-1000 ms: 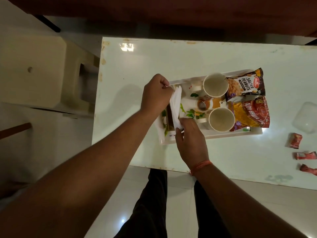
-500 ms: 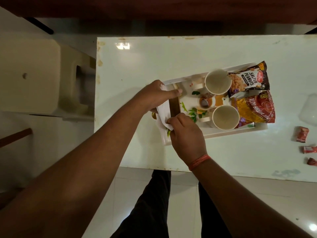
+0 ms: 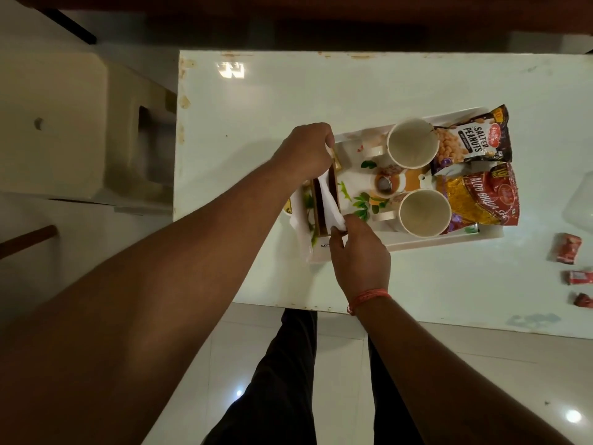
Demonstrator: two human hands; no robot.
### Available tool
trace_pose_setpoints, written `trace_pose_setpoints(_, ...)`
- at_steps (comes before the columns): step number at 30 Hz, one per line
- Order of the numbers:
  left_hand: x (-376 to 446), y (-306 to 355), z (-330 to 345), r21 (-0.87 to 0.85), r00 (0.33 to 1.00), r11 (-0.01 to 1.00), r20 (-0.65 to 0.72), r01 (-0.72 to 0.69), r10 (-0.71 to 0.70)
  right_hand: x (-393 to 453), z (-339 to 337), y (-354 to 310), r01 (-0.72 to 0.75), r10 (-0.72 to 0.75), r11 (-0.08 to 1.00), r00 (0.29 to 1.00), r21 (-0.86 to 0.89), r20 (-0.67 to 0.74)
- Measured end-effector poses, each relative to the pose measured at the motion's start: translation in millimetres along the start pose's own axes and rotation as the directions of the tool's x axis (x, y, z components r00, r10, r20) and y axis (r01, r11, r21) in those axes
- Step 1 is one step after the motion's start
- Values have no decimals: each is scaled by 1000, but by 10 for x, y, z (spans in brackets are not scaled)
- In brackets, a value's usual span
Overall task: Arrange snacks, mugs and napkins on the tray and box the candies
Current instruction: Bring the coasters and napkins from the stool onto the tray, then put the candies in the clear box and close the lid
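A white tray (image 3: 426,244) with a leaf print lies on the white table (image 3: 288,101). On it stand two cream mugs, one at the back (image 3: 412,143) and one at the front (image 3: 424,212), with a salted peanuts packet (image 3: 471,141) and an aloo bhujia packet (image 3: 481,200) at the tray's right end. At the left end a brown wooden napkin holder (image 3: 321,207) stands with white napkins (image 3: 330,203) in its slot. My left hand (image 3: 305,152) pinches the napkins' far end. My right hand (image 3: 359,255) pinches their near end. Three red candies (image 3: 568,248) lie on the table at right.
A clear plastic box (image 3: 582,203) sits at the right frame edge beyond the candies. A beige plastic stool (image 3: 80,123) stands left of the table. The table's near edge runs just past my right wrist, with tiled floor and my legs below.
The napkins, held upright above the holder a second ago, have gone down into its slot. Both hands stay pinched on their ends, the left one having shifted slightly along the holder.
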State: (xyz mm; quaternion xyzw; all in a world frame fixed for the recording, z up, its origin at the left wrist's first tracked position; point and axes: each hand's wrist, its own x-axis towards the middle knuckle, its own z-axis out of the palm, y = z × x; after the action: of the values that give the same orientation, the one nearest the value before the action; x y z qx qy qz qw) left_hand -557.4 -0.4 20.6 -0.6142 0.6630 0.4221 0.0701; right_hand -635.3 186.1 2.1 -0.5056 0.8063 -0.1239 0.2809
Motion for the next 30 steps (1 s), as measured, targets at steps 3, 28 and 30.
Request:
trace_pose_setpoints(3,62,10,76,40,1000,999,-11,-23,23,-16,60,34,-82,83,996,996,-25,31)
trace_pose_setpoints(28,-479,-611,580,-508,876,855,-360,106,-322,-231,-403,577,75,-75,997,997,14,-6)
trace_pose_setpoints(30,-598,-678,654,-527,871,841,-348,125,-347,-193,-617,674,117,-116,993,992,13,-56)
